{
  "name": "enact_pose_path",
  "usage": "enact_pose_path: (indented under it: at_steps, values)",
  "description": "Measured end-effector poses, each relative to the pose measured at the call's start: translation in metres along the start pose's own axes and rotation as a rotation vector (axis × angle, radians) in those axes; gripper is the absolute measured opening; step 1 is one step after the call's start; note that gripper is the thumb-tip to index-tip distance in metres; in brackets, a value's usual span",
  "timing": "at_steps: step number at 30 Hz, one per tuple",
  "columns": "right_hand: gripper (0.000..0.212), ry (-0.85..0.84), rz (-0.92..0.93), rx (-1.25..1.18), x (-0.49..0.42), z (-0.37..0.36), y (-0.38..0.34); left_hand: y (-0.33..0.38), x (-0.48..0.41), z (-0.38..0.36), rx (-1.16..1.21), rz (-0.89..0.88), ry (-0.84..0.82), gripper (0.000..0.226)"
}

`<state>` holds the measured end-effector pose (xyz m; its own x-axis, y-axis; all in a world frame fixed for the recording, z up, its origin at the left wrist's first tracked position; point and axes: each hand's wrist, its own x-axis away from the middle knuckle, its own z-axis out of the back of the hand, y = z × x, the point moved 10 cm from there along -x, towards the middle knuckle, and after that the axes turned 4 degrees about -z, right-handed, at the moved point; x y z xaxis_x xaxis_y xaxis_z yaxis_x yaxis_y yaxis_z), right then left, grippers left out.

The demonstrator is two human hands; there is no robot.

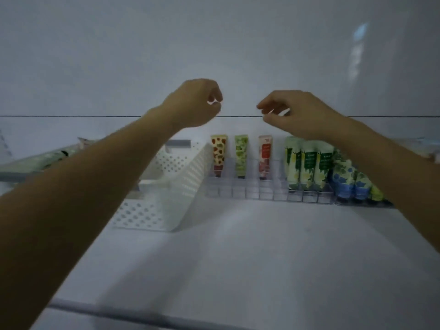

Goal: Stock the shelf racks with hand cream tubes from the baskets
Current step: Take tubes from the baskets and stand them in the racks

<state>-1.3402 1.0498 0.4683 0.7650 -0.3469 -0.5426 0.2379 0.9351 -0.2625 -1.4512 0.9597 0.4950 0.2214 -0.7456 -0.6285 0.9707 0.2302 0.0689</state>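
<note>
Both arms reach forward above a white shelf. My left hand (195,103) hangs in the air with fingers loosely curled and holds nothing. My right hand (295,113) is also raised and loosely curled, with nothing in it. Below them a clear rack (247,190) holds three slim upright tubes: a strawberry-print one (218,153), a green one (241,154) and a red one (264,156). To their right stand white-and-green tubes (307,163), then blue tubes (345,179) partly behind my right forearm. A white perforated basket (188,182) stands to the left of the rack.
The white shelf surface (238,258) stretches toward me, with its front edge at the bottom left. A white back wall rises behind the rack. More packaged goods (47,158) lie at the far left behind my left arm.
</note>
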Motion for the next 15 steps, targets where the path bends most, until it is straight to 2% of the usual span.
enact_pose_path:
  at_steps: [6, 11, 15]
  values:
    - [0.027, -0.147, 0.127, 0.01, -0.04, -0.069, -0.098, -0.132, 0.047, 0.037, -0.099, 0.186, -0.123, 0.027]
    - [0.027, -0.279, 0.179, 0.056, -0.078, -0.124, -0.166, -0.236, 0.095, 0.045, -0.122, 0.362, -0.289, 0.024]
    - [0.028, -0.41, 0.223, 0.126, -0.095, -0.171, -0.208, -0.293, 0.127, 0.037, -0.154, 0.404, -0.44, 0.026]
